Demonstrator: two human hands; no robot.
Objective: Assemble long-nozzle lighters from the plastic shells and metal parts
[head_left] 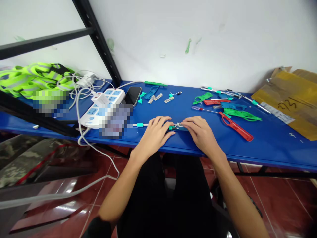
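Note:
On the blue table (pixel 267 145), near its front edge, lies a partly assembled long-reach lighter (pixel 175 127) with a blue handle shell, a teal trigger piece and fine wire. Its metal tube (pixel 133 125), with a teal collar, points left past my left hand (pixel 157 134). The fingers of that hand are closed on the lighter's left part. My right hand (pixel 199 130) pinches the lighter's other end, where a small pale piece shows between the hands. The fingertips partly hide what they grip. Beyond my hands lie clear fuel tanks (pixel 158 97) and teal triggers (pixel 142 96).
Right of my hands are a screwdriver (pixel 204 109), red shells (pixel 239 129), green shells (pixel 242 114) and metal tubes (pixel 257 104). A taped cardboard box (pixel 287 99) stands at far right. Leftward are a power strip (pixel 90 114), a phone (pixel 133 96), cables and a black rack post (pixel 104 43).

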